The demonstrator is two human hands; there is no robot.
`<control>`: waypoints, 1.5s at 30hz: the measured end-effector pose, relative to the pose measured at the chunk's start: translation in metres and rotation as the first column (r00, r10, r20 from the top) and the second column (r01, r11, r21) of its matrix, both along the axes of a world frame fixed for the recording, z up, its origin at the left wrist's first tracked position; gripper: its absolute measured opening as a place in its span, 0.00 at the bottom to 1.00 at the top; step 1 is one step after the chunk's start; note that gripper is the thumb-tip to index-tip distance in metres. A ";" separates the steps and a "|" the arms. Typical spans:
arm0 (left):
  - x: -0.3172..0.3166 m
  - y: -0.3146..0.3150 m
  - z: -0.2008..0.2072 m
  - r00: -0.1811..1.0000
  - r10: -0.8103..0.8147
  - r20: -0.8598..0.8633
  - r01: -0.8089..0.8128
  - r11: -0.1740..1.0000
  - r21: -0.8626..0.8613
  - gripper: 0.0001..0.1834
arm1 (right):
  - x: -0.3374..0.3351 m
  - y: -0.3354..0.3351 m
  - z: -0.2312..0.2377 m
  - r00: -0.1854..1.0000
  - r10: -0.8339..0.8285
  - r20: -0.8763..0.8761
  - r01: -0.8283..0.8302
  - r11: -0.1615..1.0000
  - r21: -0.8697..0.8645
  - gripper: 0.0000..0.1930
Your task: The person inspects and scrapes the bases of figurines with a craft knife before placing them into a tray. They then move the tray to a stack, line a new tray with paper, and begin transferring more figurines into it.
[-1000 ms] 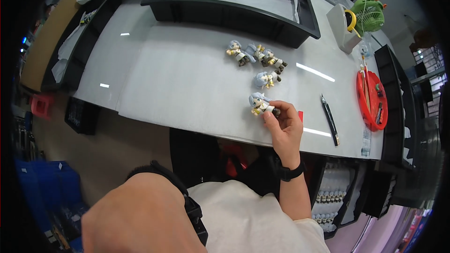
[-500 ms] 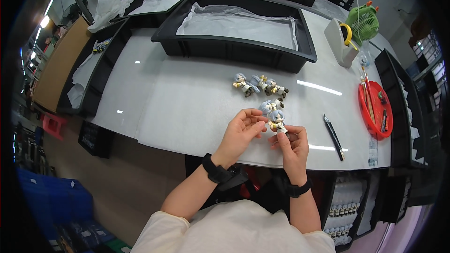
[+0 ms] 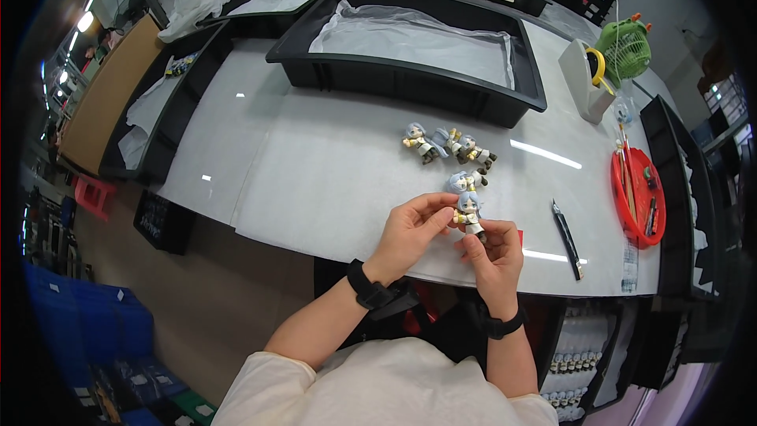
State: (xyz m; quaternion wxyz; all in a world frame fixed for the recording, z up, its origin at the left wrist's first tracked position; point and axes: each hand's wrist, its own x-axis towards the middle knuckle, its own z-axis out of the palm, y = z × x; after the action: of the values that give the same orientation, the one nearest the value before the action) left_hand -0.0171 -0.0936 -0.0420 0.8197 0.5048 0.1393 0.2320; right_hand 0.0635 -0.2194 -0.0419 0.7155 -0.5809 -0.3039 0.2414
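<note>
Just above the table's near edge, a small figurine (image 3: 471, 217) with pale blue hair and a white outfit is upright between my hands. My right hand (image 3: 495, 259) grips it low down, thumb and fingers around its legs. At its left side, the thumb and fingertips of my left hand (image 3: 415, 230) pinch its arm area. Right behind it, another figurine (image 3: 464, 181) lies on the white table (image 3: 331, 189). Farther back are several similar figurines, including one figurine (image 3: 422, 142) at the left of that group.
A black pen-shaped knife (image 3: 566, 238) lies to the right. Beyond it is a red tray (image 3: 661, 221) with brushes. A big black bin (image 3: 410, 83) lined with white sheet spans the back. A white holder (image 3: 579, 83) carries yellow-handled scissors, beside a green basket (image 3: 628, 54).
My left fingertips have closed in on the figurine's side, where they were slightly apart from it. The whole view has shifted a little. A bit of red now shows beside my right hand.
</note>
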 end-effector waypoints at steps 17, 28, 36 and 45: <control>-0.001 0.003 0.005 0.998 -0.070 -0.008 0.067 0.981 -0.185 0.16 | 0.001 0.000 0.004 1.000 -0.003 0.025 -0.001 0.989 0.148 0.18; -0.001 0.003 0.005 0.998 -0.036 0.044 0.044 0.977 -0.208 0.17 | 0.003 -0.002 -0.003 0.997 -0.004 0.074 -0.002 0.997 0.079 0.21; -0.001 0.004 0.008 0.999 -0.052 0.014 0.054 0.957 -0.284 0.17 | 0.003 -0.001 -0.001 0.998 0.001 0.056 -0.005 0.997 0.078 0.22; -0.002 0.003 0.001 0.987 -0.136 0.080 0.140 0.989 -0.050 0.17 | 0.012 -0.009 0.008 0.985 0.103 -0.141 -0.107 0.994 -0.018 0.10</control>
State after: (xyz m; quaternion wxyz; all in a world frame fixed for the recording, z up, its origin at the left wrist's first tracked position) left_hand -0.0195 -0.0910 -0.0409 0.8522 0.4811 0.0789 0.1899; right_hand 0.0750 -0.2285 -0.0342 0.7137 -0.5550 -0.2802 0.3228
